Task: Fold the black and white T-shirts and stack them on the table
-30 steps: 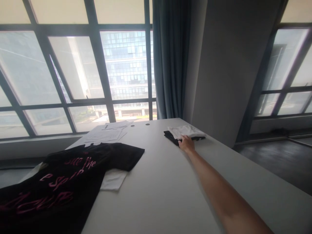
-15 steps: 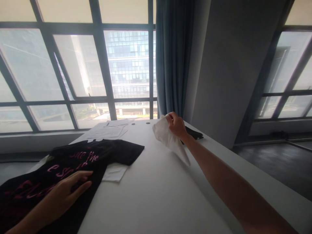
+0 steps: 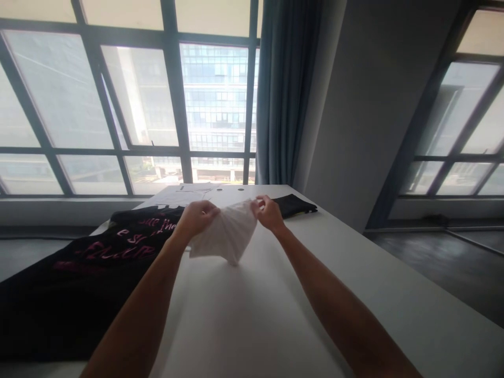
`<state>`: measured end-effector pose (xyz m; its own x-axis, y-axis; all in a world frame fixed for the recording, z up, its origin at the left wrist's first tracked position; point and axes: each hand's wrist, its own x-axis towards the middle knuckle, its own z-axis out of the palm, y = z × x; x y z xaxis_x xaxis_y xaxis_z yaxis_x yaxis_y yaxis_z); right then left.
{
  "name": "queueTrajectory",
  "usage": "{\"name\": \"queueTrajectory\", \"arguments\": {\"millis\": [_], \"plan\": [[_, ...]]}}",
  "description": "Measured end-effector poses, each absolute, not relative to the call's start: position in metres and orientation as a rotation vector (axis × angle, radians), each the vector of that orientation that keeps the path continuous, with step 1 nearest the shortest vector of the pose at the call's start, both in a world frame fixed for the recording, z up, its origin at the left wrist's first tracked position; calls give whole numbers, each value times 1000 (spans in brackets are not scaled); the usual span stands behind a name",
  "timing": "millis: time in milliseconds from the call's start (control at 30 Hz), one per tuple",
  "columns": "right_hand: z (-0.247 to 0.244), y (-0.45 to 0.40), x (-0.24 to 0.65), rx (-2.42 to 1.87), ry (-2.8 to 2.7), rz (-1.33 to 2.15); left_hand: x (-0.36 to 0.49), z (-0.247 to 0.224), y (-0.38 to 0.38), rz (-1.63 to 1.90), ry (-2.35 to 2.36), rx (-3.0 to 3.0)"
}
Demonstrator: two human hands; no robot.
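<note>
A thin white sheet point(image 3: 226, 233) hangs above the table between both hands, creased and slightly see-through; whether it is cloth or plastic I cannot tell. My left hand point(image 3: 197, 218) pinches its upper left edge. At the upper right corner, the fingers of my right hand point(image 3: 268, 211) are closed on the same sheet. To the left lies a black T-shirt point(image 3: 98, 283) with pink lettering, spread on the table and partly covered by my left forearm.
The white table point(image 3: 244, 325) stretches toward the windows. Paper sheets point(image 3: 169, 196) lie at its far left, and a folded black item point(image 3: 293, 206) rests at the far right. Behind are a blue curtain point(image 3: 283, 100) and a grey pillar point(image 3: 374, 105).
My left hand has left its place above the black T-shirt and taken hold of the white sheet. My right hand has shifted slightly left, and the sheet is now stretched between both hands.
</note>
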<state>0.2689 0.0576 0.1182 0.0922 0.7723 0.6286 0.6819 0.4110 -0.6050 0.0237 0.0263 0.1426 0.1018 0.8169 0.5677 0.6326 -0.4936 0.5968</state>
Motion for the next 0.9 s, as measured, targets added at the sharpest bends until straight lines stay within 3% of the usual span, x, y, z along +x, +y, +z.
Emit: {"name": "queueTrajectory", "arguments": {"millis": [133, 233, 367, 533, 733, 900], "plan": [[111, 17, 221, -925, -2045, 117, 32, 148, 10, 1584, 1512, 2092], [106, 1, 193, -840, -2111, 248, 36, 147, -1, 1479, 1273, 2080], [104, 10, 192, -866, -1967, 376, 22, 141, 3, 1306, 988, 2057], [114, 28, 216, -755, -1726, 633, 8, 123, 17, 1142, 1122, 2132], [129, 32, 236, -633, -1352, 873, 15, 111, 17, 638, 1198, 2306], [133, 44, 256, -823, -1079, 769, -2, 124, 22, 928, 1331, 2325]]}}
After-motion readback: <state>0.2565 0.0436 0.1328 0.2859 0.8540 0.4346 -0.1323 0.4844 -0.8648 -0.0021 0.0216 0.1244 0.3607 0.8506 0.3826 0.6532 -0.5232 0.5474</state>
